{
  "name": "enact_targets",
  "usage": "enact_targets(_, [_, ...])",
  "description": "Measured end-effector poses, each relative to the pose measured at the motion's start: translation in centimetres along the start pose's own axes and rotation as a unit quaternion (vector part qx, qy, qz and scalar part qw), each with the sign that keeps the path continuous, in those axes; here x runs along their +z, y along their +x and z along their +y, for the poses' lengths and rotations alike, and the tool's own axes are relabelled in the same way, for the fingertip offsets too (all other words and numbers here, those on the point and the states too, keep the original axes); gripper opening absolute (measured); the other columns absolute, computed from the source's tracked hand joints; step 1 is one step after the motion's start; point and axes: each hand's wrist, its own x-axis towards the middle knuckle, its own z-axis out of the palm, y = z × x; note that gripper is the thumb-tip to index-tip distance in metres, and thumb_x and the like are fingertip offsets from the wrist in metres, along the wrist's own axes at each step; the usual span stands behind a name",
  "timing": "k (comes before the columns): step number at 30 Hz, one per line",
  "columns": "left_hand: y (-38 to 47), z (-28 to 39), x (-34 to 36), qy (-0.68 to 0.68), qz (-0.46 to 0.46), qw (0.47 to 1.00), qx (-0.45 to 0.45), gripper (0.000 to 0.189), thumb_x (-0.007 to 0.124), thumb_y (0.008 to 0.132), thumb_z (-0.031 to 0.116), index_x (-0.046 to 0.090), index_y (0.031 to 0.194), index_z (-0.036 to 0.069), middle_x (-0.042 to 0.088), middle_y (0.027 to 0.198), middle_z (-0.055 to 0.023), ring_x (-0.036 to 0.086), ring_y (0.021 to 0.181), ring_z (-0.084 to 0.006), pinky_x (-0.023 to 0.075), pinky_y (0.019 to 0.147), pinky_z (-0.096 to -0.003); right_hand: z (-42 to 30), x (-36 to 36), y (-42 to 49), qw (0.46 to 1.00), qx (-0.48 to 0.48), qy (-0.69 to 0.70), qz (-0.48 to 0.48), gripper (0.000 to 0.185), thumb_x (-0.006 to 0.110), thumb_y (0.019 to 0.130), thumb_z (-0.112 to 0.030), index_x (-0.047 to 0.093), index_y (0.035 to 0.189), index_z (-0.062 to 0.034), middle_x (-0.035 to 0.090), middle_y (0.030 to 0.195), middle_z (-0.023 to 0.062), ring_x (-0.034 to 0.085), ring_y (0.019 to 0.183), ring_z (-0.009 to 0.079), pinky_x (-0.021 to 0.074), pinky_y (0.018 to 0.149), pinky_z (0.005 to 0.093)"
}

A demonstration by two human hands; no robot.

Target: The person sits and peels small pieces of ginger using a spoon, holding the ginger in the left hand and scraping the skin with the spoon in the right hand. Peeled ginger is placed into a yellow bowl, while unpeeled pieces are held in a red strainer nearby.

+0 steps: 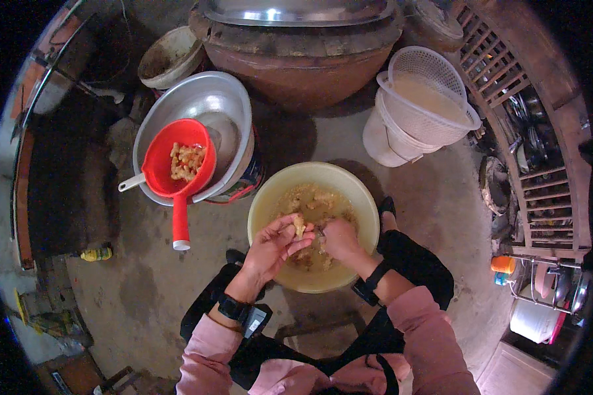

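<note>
A pale yellow plastic basin stands on the floor between my knees, with murky water and several knobbly root pieces, perhaps ginger or turmeric, in it. My left hand holds one root piece between thumb and fingers above the water. Close beside it, my right hand is curled over the basin around the end of a small, dark tool or piece that I cannot make out. Up and to the left, a red plastic dipper with more root pieces rests in a wide metal basin.
A large clay vat with a metal lid stands at the top. A white bucket bearing a white plastic strainer is at the upper right. Slatted wooden shelving runs along the right. A yellow bottle lies at the left.
</note>
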Motion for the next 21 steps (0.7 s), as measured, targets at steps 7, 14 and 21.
enact_targets(7, [0.0,-0.3,-0.1,0.143,0.023,0.984,0.103,0.035,0.06,0.088,-0.001,0.055,0.122,-0.002,0.065,0.105,-0.0127,0.066,0.093,-0.0246,0.0547,0.085,-0.0333,-1.5,-8.2,-1.4,0.763,-0.13,0.633,0.018,0.013,0.07,0.083,-0.006,0.069,0.093,0.0022,0.07,0.091,0.0077,0.064,0.083,0.0113,0.0517,0.073,0.0256])
enact_targets(14, [0.1,-0.9,0.9,0.209,-0.001,0.961,0.179,0.031,0.056,0.086,-0.01,0.059,0.117,-0.004,0.062,0.108,-0.0108,0.065,0.095,-0.0225,0.055,0.086,-0.0331,-1.9,-9.2,-2.4,0.778,-0.108,0.618,0.009,0.015,0.069,0.084,-0.006,0.069,0.095,0.0034,0.07,0.085,0.0073,0.065,0.076,0.0117,0.0524,0.069,0.0246])
enact_targets(21, [0.1,-0.9,1.4,0.192,-0.022,0.971,0.139,0.032,0.054,0.089,-0.006,0.058,0.121,-0.002,0.06,0.114,-0.0135,0.065,0.098,-0.0251,0.0544,0.089,-0.0364,-1.3,-9.6,-2.8,0.76,-0.081,0.645,-0.02,0.014,0.068,0.085,-0.006,0.069,0.094,0.0044,0.07,0.084,0.0078,0.064,0.076,0.0111,0.0525,0.07,0.0249])
